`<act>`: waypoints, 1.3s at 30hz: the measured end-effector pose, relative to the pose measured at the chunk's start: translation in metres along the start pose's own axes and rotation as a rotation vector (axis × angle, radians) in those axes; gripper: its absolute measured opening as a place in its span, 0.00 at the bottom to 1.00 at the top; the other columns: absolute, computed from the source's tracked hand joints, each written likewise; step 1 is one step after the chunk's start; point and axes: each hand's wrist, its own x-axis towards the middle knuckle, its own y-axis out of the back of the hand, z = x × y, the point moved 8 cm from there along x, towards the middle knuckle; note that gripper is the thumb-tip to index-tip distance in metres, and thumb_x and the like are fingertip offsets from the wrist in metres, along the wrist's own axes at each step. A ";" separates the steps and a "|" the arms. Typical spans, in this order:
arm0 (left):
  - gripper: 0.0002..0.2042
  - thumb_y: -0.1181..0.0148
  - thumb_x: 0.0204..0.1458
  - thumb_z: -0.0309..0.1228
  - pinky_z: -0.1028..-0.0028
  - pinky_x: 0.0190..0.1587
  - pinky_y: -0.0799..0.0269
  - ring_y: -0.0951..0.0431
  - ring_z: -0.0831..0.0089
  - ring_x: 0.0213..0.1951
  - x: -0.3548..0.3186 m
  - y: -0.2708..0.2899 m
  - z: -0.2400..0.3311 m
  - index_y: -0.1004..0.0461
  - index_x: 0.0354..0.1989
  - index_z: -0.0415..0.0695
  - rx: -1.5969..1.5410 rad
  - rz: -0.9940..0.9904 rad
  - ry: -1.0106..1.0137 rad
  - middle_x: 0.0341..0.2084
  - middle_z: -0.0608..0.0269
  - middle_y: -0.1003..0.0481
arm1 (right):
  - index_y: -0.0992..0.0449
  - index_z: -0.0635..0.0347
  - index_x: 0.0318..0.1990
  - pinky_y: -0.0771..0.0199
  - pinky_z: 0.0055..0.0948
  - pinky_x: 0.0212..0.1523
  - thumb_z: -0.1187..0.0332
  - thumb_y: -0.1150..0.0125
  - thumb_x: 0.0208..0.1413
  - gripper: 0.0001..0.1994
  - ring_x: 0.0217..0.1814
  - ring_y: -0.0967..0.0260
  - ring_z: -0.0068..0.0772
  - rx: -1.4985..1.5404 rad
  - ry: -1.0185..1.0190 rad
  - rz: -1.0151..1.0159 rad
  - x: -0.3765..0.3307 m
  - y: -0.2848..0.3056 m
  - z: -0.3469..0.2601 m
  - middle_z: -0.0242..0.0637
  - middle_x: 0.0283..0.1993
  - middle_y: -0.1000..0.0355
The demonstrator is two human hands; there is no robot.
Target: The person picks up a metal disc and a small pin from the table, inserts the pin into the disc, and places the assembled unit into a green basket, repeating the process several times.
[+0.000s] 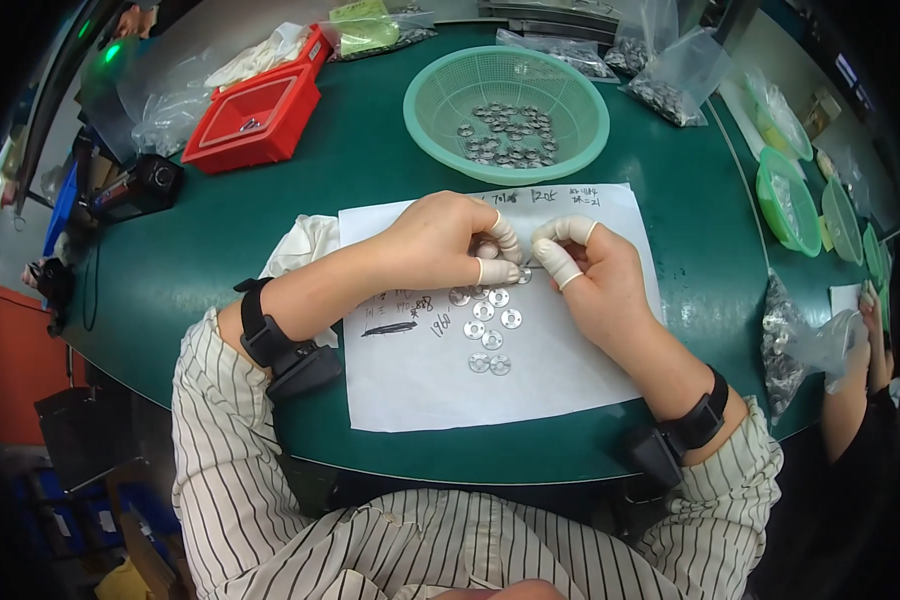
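Over a white sheet of paper (570,370), my two hands meet with white finger cots on several fingertips. My left hand (450,240) is closed, pinching a small round metal disc (525,274) at the tip of its thumb. Close beside it, my right hand (600,275) has thumb and forefinger pressed together; what they hold, if anything, is too small to make out. Below my left hand, several flat silver discs with holes in the middle (492,340) lie loose on the paper, some overlapping. Handwriting marks the sheet.
Beyond the paper stands a green mesh basket (425,135) with many metal discs inside. A red bin (290,120) is at far left, and a white cloth (305,245) lies by the paper. Bags of metal parts (670,95) sit far right. Another person's arm (848,400) reaches in at right.
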 end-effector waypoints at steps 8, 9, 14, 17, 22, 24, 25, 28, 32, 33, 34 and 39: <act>0.08 0.33 0.41 0.33 0.74 0.25 0.34 0.29 0.74 0.21 -0.003 0.005 -0.002 0.21 0.29 0.45 0.015 0.030 -0.031 0.18 0.65 0.28 | 0.27 0.64 0.38 0.34 0.15 0.29 0.75 0.42 0.55 0.05 0.29 0.35 0.14 -0.079 -0.023 -0.064 -0.003 -0.009 -0.007 0.29 0.31 0.29; 0.08 0.33 0.40 0.33 0.73 0.25 0.34 0.28 0.72 0.21 -0.002 0.004 -0.003 0.21 0.29 0.45 0.035 0.025 -0.032 0.18 0.65 0.28 | 0.27 0.64 0.38 0.34 0.15 0.29 0.75 0.43 0.55 0.04 0.29 0.35 0.14 -0.091 -0.022 -0.066 -0.003 -0.008 -0.006 0.29 0.32 0.28; 0.08 0.34 0.40 0.34 0.71 0.25 0.35 0.28 0.70 0.21 -0.003 0.006 0.001 0.21 0.29 0.46 0.027 0.026 -0.054 0.17 0.65 0.28 | 0.27 0.64 0.39 0.34 0.15 0.29 0.76 0.43 0.56 0.04 0.30 0.36 0.14 -0.114 -0.019 -0.075 -0.004 -0.009 -0.006 0.29 0.33 0.28; 0.08 0.35 0.40 0.35 0.70 0.25 0.35 0.27 0.70 0.21 -0.005 0.006 0.000 0.21 0.28 0.46 0.029 0.029 -0.053 0.17 0.65 0.27 | 0.27 0.65 0.39 0.34 0.15 0.29 0.76 0.43 0.56 0.04 0.29 0.36 0.14 -0.100 0.025 -0.062 -0.005 -0.009 -0.007 0.29 0.32 0.28; 0.09 0.35 0.40 0.35 0.70 0.26 0.34 0.26 0.69 0.22 -0.006 0.009 0.001 0.21 0.28 0.46 0.030 0.062 -0.076 0.17 0.64 0.26 | 0.27 0.64 0.37 0.35 0.15 0.28 0.76 0.43 0.56 0.03 0.27 0.36 0.15 -0.347 0.226 -0.081 -0.007 -0.015 -0.028 0.29 0.31 0.29; 0.09 0.36 0.40 0.36 0.68 0.34 0.30 0.23 0.65 0.32 -0.006 0.007 -0.001 0.21 0.29 0.47 0.031 0.004 -0.009 0.25 0.62 0.23 | 0.27 0.63 0.35 0.34 0.16 0.28 0.76 0.42 0.55 0.02 0.27 0.35 0.17 -0.284 0.179 -0.055 -0.005 -0.013 -0.021 0.30 0.30 0.29; 0.09 0.36 0.40 0.36 0.68 0.34 0.30 0.23 0.65 0.32 -0.006 0.009 0.000 0.21 0.29 0.47 0.024 0.009 -0.009 0.25 0.62 0.23 | 0.26 0.62 0.34 0.34 0.18 0.28 0.76 0.41 0.54 0.02 0.27 0.34 0.19 -0.215 0.132 -0.021 -0.004 -0.010 -0.017 0.30 0.29 0.29; 0.09 0.36 0.40 0.35 0.68 0.35 0.30 0.22 0.65 0.32 -0.007 0.008 -0.003 0.21 0.29 0.47 -0.024 -0.031 0.030 0.26 0.61 0.22 | 0.26 0.61 0.33 0.33 0.22 0.29 0.76 0.40 0.51 0.02 0.27 0.32 0.25 -0.566 0.476 -0.055 -0.013 -0.026 -0.052 0.34 0.28 0.30; 0.08 0.35 0.40 0.34 0.70 0.30 0.32 0.24 0.68 0.27 -0.003 0.007 -0.004 0.20 0.29 0.47 -0.014 0.003 -0.038 0.22 0.63 0.24 | 0.26 0.61 0.32 0.32 0.24 0.30 0.76 0.39 0.51 0.03 0.27 0.31 0.29 -0.552 0.400 -0.046 -0.011 -0.023 -0.048 0.36 0.27 0.30; 0.08 0.34 0.40 0.34 0.71 0.26 0.34 0.26 0.70 0.22 -0.004 0.009 -0.002 0.20 0.29 0.46 -0.009 0.042 -0.072 0.17 0.64 0.25 | 0.26 0.61 0.32 0.32 0.24 0.30 0.76 0.39 0.51 0.03 0.27 0.31 0.29 -0.547 0.401 -0.041 -0.010 -0.023 -0.047 0.36 0.27 0.30; 0.08 0.34 0.40 0.34 0.71 0.26 0.34 0.26 0.70 0.22 -0.005 0.008 -0.002 0.20 0.29 0.46 -0.002 0.038 -0.071 0.17 0.64 0.25 | 0.26 0.59 0.33 0.32 0.27 0.28 0.76 0.39 0.50 0.03 0.26 0.32 0.34 -0.504 0.402 -0.044 -0.009 -0.024 -0.046 0.37 0.26 0.32; 0.07 0.35 0.40 0.34 0.71 0.26 0.34 0.26 0.71 0.22 -0.004 0.006 -0.004 0.20 0.28 0.47 0.000 0.048 -0.075 0.18 0.64 0.25 | 0.26 0.61 0.33 0.32 0.23 0.30 0.76 0.39 0.51 0.03 0.28 0.32 0.27 -0.531 0.398 -0.056 -0.010 -0.021 -0.044 0.35 0.27 0.30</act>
